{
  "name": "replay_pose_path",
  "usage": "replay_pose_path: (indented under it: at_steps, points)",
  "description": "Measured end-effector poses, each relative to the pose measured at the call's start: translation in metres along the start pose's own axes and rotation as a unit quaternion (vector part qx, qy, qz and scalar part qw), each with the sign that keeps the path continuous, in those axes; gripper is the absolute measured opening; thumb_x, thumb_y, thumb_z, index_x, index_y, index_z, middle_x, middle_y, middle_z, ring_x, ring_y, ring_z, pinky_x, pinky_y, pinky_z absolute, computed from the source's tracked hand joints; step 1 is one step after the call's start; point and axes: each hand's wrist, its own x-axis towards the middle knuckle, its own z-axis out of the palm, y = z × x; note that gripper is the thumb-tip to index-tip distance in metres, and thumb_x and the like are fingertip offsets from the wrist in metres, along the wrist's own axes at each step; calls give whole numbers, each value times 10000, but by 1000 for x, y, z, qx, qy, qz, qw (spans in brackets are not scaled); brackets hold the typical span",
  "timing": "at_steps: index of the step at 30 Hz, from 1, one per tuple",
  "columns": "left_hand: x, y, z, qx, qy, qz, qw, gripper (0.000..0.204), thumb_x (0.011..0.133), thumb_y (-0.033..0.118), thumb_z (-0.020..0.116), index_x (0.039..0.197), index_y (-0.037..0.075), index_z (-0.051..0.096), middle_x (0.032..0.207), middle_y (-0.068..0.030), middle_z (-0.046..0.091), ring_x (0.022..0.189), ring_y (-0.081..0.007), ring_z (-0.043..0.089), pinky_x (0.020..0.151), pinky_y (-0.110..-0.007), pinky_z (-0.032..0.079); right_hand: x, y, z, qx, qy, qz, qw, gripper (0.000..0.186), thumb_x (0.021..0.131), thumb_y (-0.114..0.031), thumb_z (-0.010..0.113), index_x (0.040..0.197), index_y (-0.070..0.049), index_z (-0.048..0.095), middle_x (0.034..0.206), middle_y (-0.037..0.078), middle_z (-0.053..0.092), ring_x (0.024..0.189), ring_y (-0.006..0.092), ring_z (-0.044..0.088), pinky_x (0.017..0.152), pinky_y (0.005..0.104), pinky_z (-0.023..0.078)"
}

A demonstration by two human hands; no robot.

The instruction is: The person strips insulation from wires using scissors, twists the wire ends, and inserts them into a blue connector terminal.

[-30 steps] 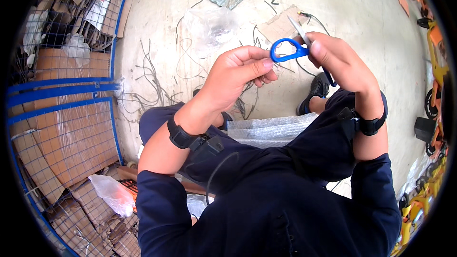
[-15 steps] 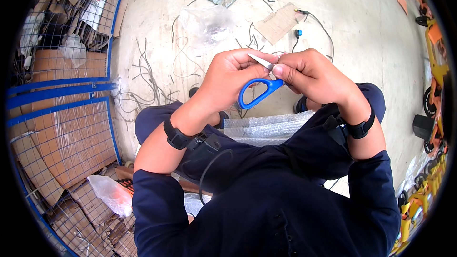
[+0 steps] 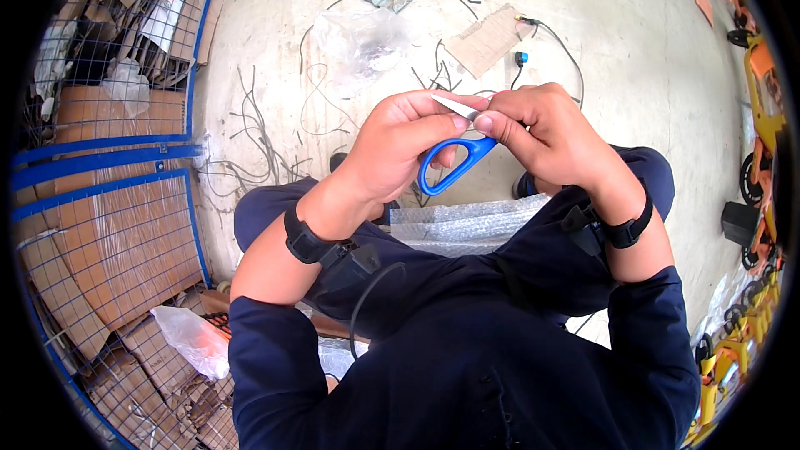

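Observation:
Blue-handled scissors [image 3: 435, 181] are between my hands in front of my knees. My right hand [image 3: 542, 129] pinches them around the pivot, its thumb over the base of the blades. One pale blade [image 3: 451, 105] points to the upper left, across the fingers of my left hand. The blue finger loop hangs down to the left, below both hands. My left hand [image 3: 398, 137] is closed, thumb against the curled fingers, right beside the blade. Whatever lies between those fingers is hidden or too small to name.
Cut black cable pieces [image 3: 258, 133] litter the floor at left. Beyond my hands lie clear plastic [image 3: 358, 37], a cardboard piece [image 3: 486, 40] and a cable with a blue connector [image 3: 522, 58]. Bubble wrap [image 3: 467, 225] lies between my legs. A blue mesh cage [image 3: 100, 154] holds cardboard.
My left hand has shifted very slightly, its thumb a little lower and its fingers showing more behind the blue loop. The scissors stay in my right hand in nearly the same place.

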Motion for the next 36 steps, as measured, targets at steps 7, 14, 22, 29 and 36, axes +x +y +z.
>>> replay_pose_path:
  at_steps: [7, 14, 22, 29, 36]
  points:
    - [-1, 2, 1, -13, -13, 10, 1000, 295, 895, 40, 528, 1169, -53, 585, 813, -48, 642, 561, -19, 528, 479, -135, 416, 4, 2, -1, -24, 15, -52, 998, 238, 887, -195, 602, 713, -33, 618, 531, 139, 513, 504, 327, 525, 486, 375, 397]
    - [-3, 3, 0, -37, -10, 2, 999, 294, 884, 16, 508, 1159, -52, 589, 775, -46, 634, 537, -17, 519, 476, -132, 416, 6, 1, 1, -46, 29, -72, 996, 248, 887, -188, 596, 678, -54, 590, 516, 118, 490, 507, 324, 514, 554, 373, 406]
    - [-5, 2, -3, -51, -25, -1, 998, 315, 878, -3, 478, 1170, -61, 577, 750, -59, 612, 522, -41, 500, 460, -157, 401, 5, 3, 3, -41, 26, -80, 996, 258, 889, -189, 598, 673, -49, 585, 513, 108, 484, 495, 311, 495, 566, 363, 405]
    - [-5, 2, -6, -53, -42, -4, 998, 333, 870, -15, 475, 1187, -70, 561, 740, -61, 601, 522, -55, 489, 455, -168, 384, 5, -1, 0, 21, 3, -61, 998, 267, 907, -200, 588, 705, -26, 605, 541, 117, 494, 516, 295, 482, 610, 347, 412]
    - [-8, 5, -5, -46, -61, -11, 997, 341, 874, -4, 489, 1202, -77, 546, 735, -48, 600, 528, -48, 496, 453, -158, 374, 2, -1, -1, 74, -5, -51, 996, 291, 923, -224, 580, 724, -13, 601, 540, 100, 462, 527, 246, 433, 614, 331, 410]
